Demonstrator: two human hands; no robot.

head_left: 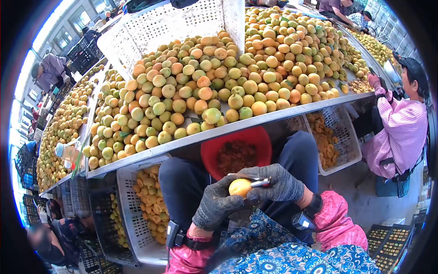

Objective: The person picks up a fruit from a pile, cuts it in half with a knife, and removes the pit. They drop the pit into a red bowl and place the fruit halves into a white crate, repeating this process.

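My left hand (pixel 213 204), in a dark grey knitted glove, is closed around a yellow-orange apricot (pixel 239 187) above my lap. Gripped in my gloved right hand (pixel 282 183) is a small metal tool (pixel 260 182) with a bit of red on it. Its shiny end lies right at the fruit's right side; the rest is hidden by the fingers, so I cannot tell its exact kind. Just beyond both hands, a red basin (pixel 210 155) between my knees holds brownish pits or scraps.
Apricots (pixel 200 82) cover the metal-edged table (pixel 219 130), heaped from a tipped white crate (pixel 178 23). White crates of split apricots stand left (pixel 129 205) and right (pixel 351 141) of my legs. A person in pink (pixel 399 128) sits at the right; others work farther off.
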